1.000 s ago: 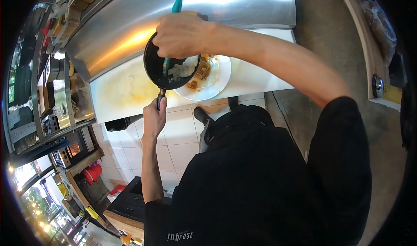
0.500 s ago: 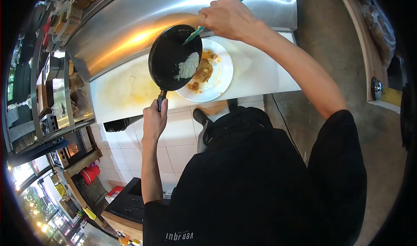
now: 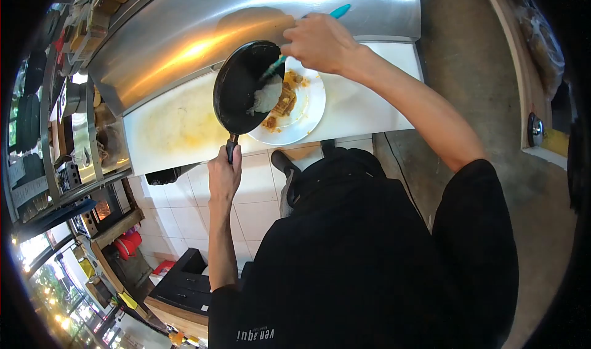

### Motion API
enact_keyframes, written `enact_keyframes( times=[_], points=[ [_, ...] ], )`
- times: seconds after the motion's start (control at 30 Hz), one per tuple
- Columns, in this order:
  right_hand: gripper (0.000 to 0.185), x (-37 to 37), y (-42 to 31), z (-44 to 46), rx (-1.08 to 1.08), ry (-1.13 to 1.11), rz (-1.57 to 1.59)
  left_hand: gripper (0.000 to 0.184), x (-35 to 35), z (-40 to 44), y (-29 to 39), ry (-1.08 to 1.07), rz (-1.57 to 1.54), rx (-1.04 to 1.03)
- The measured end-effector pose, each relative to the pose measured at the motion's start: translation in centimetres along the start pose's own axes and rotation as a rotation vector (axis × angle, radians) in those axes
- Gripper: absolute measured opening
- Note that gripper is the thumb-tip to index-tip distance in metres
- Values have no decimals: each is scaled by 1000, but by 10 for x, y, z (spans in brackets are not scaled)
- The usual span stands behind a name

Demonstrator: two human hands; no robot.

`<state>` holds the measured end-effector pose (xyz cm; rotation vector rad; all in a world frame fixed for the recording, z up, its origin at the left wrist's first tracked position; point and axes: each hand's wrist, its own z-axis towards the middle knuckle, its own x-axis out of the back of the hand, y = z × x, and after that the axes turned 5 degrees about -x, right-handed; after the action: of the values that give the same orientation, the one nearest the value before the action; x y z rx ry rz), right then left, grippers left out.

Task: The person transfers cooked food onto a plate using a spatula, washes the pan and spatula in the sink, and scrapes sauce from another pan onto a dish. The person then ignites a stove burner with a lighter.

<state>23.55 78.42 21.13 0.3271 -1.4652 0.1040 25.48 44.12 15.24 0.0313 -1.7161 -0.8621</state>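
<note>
My left hand (image 3: 225,173) is closed round the handle of a black frying pan (image 3: 237,93), which tilts toward a white plate (image 3: 314,112). Near the pan's low right rim lies a soft white portion of food, perhaps egg (image 3: 267,96). Brown saucy food (image 3: 284,103) is on the plate, partly covered by the pan. My right hand (image 3: 320,41) grips a teal spatula (image 3: 340,11). Its lower end reaches into the pan just above the white food, and is blurred.
Plate and pan are over a white cutting board (image 3: 166,127) with yellow stains. A steel backsplash (image 3: 203,47) rises behind it. Shelves with containers (image 3: 77,96) stand at the left, and a black cable (image 3: 400,170) hangs below the board's right part.
The pan has tipped further and shifted slightly right and down. My right hand and the spatula have come down a little. The white food now sits right at the pan's rim.
</note>
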Motion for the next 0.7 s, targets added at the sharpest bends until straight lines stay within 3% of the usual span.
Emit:
enact_keyframes(
  times=[0.2,0.3,0.37,0.6,0.7],
  points=[
    [12,-4,-8,-4,-5,-26,14,33,0,1,6,20,84,-24],
    [10,5,-14,-5,-69,73,42,33,1,-1,9,28,73,-17],
    [9,-9,-26,-7,40,197,60,33,-1,-2,7,32,94,-11],
    [9,-6,-32,-4,56,183,117,33,0,-7,7,11,112,-14],
    [9,-5,-32,-8,110,14,24,33,-3,-5,4,43,109,-42]
  ],
)
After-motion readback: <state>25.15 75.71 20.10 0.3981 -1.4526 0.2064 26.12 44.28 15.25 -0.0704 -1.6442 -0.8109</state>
